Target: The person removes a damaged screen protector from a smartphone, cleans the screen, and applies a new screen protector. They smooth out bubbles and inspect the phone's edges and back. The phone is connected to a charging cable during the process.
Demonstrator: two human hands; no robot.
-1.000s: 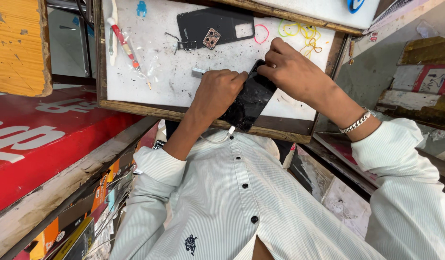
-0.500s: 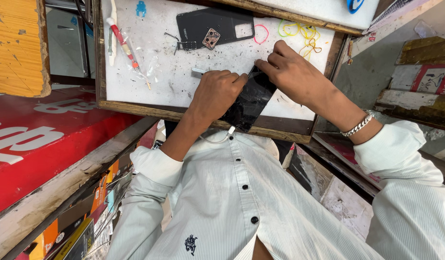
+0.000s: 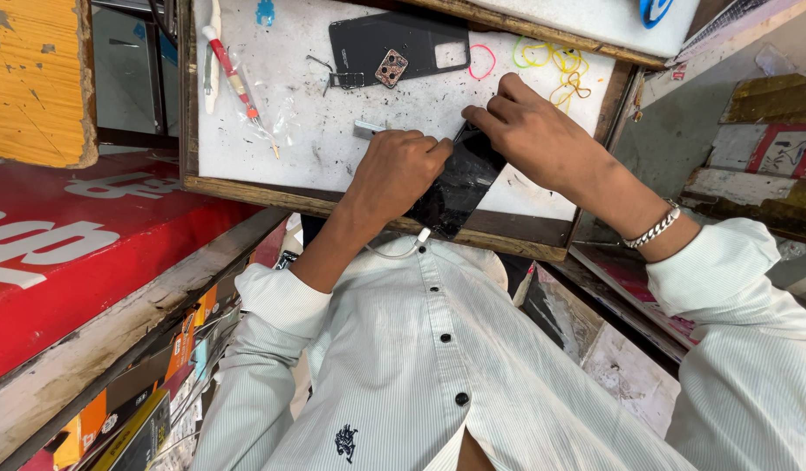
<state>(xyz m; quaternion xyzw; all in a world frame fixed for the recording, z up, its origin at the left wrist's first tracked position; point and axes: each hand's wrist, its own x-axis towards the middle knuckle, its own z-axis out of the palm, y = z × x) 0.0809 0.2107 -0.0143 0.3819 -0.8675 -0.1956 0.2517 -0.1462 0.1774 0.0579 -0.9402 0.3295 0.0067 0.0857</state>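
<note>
Hands meet over a glossy black flat phone body (image 3: 459, 187), which lies tilted on the scuffed white table (image 3: 316, 139) with its long axis running from the near wooden edge up and away toward the right hand. The left hand (image 3: 394, 170) is curled down on the phone's left side, fingers closed over it. The right hand (image 3: 529, 135) grips the far upper end, fingertips pinched narrow at the edge; whether they hold a small tool I cannot tell. Beyond both hands lie a black rectangular back cover (image 3: 394, 44) and coloured rubber bands (image 3: 542, 57); a red-handled screwdriver (image 3: 233, 74) lies far left of the left hand.
</note>
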